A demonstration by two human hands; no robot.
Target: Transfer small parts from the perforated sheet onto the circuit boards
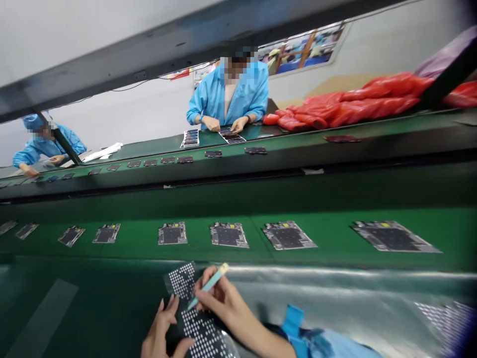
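Note:
In front of me lies a dark film sheet with rows of small white dots (203, 330), its upper part (182, 281) showing between and beyond my hands. My right hand (219, 293) grips a slim teal tool (209, 284) with a cream end, like a pair of tweezers. Its tapered tip points down at the sheet, near the white dots. My left hand (161, 328) is at the sheet's left edge, its thumb and fingers apart. Whether its fingertips press on the sheet I cannot tell.
Several circuit boards (227, 234) lie in a row on the green conveyor belt (141, 253) beyond my hands. A second line carries more boards (255, 150). Two people in blue coats (253, 92) work there. Red plastic bags (357, 102) are piled right. Another dotted sheet (443, 318) lies lower right.

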